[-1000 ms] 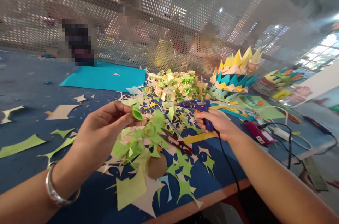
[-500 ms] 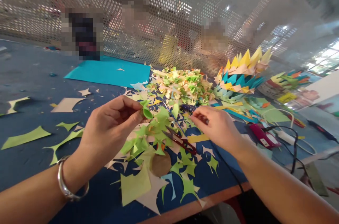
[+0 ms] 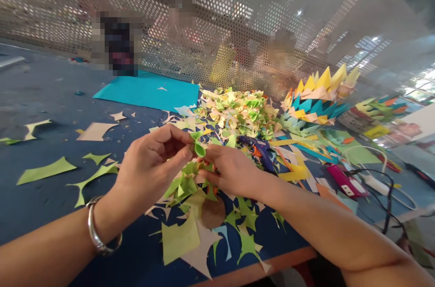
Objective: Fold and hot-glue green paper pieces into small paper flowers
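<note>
Between the thumb and fingers of my left hand [image 3: 158, 158] is a small folded green paper piece [image 3: 199, 145]. My right hand [image 3: 231, 167] has come up against its right side, with fingertips touching or very near the paper; its fingers are bent, and whether they grip it is unclear. Green paper scraps [image 3: 185, 185] lie under both hands. A round brown disc [image 3: 213, 212] sits below them, beside a pale green sheet [image 3: 180, 239]. The red-handled scissors are hidden behind my right hand.
Behind my hands is a heap of folded paper pieces [image 3: 241, 110]. A blue sheet [image 3: 146, 90] lies at the back left. Spiky paper crowns [image 3: 316, 101], a purple glue gun [image 3: 263, 153] and a magenta box with cables [image 3: 346, 181] are to the right. People show beyond the perforated screen [image 3: 217, 20].
My right hand has moved left to the green piece in my left hand, covering the scissors and uncovering the purple glue gun. The view has shifted slightly.
</note>
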### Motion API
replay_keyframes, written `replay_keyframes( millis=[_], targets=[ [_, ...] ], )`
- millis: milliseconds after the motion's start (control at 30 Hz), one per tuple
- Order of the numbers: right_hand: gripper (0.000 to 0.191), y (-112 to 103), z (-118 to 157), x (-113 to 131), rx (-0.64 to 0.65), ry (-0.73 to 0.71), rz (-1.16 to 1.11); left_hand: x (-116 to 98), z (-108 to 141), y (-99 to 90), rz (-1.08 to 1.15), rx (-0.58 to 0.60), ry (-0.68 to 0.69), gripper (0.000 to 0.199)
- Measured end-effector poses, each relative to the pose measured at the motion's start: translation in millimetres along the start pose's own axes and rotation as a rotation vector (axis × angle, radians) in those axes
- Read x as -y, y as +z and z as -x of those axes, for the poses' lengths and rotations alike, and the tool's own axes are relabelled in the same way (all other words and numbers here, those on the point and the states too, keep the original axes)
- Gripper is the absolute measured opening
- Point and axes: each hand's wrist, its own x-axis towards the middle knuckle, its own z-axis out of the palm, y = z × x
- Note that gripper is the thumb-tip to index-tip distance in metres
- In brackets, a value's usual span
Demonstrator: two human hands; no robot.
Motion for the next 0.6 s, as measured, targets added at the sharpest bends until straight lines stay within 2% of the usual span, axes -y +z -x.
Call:
replay_keyframes(
  millis=[600],
  targets=[
    [0.015, -0.4, -0.4, 4.0, 0.022, 0.120, -0.206, 2.1, -3.5, -3.7, -0.006, 0.026, -0.063, 0.018]
  ],
)
